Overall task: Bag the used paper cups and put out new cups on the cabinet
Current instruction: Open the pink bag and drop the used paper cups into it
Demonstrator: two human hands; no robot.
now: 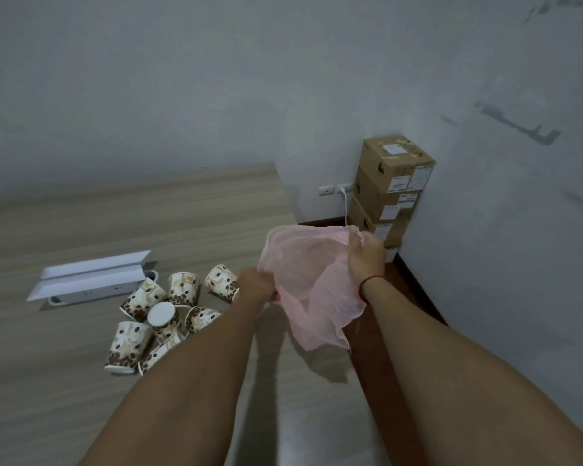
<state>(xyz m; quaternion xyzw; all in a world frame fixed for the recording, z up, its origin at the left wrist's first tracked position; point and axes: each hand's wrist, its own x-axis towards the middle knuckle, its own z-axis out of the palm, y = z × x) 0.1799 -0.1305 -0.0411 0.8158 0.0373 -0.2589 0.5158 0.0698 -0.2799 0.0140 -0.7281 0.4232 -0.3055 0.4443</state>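
Preparation step: your left grip point(258, 284) and right grip point(365, 253) pinch open the thin pink plastic bag point(305, 264) at the pale wood-grain surface's point(81, 223) edge, beside tumbled bean-printed paper cups point(181, 290); next, free one grip for loading.

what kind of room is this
Likely an office or meeting room: a wood-grain cabinet with a flip-up socket unit, shipping boxes stacked in the corner, and paper cups strewn on top.
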